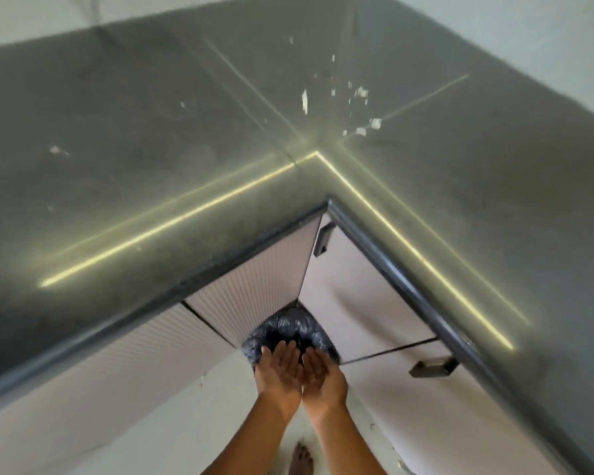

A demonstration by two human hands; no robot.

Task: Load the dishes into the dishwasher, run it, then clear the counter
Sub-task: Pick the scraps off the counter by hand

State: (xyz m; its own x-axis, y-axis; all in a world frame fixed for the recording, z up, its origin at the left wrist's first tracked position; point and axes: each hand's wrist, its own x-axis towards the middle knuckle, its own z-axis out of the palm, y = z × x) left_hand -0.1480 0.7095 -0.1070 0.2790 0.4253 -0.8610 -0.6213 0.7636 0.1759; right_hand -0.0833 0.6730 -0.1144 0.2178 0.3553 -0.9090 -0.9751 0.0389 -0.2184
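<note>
A grey L-shaped counter (151, 138) fills most of the head view, with several small white scraps (359, 94) scattered near its inner corner. Below that corner stands a bin lined with a dark plastic bag (288, 329). My left hand (278, 366) and my right hand (321, 371) are side by side just above the bag's mouth, palms up, fingers straight and relaxed. Neither hand holds anything that I can see. No dishes or dishwasher show.
Pale ribbed cabinet doors (254, 269) run under the counter on the left, smooth ones with dark handles (432, 366) on the right. One door by the corner stands ajar above the bin. The light floor (192, 430) and my bare foot (300, 459) lie below.
</note>
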